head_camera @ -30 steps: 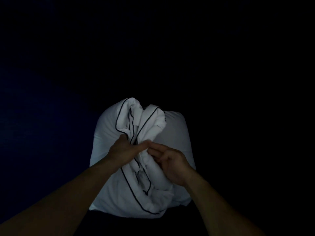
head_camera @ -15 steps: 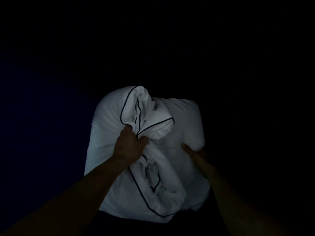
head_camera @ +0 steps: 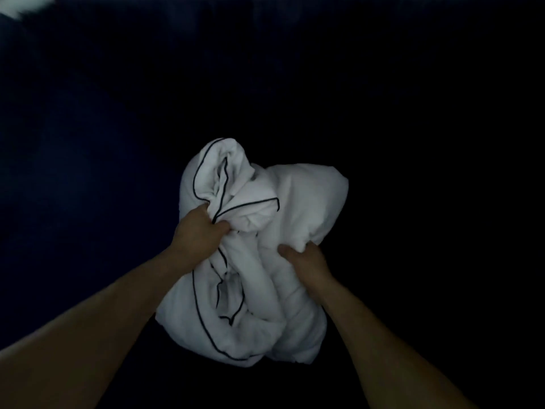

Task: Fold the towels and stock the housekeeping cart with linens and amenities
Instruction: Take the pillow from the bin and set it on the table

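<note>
The task looks near its beginning: the left hand (head_camera: 198, 231) and right hand (head_camera: 306, 262) curl their fingers (head_camera: 221, 225) into a crumpled, unfolded white linen bundle (head_camera: 259, 276), and no cart is visible.

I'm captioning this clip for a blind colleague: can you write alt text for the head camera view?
A left hand and a right hand each grip a bunched white linen with thin dark piping. Everything around it is nearly black, save a blurred pale patch at the top left corner.
</note>
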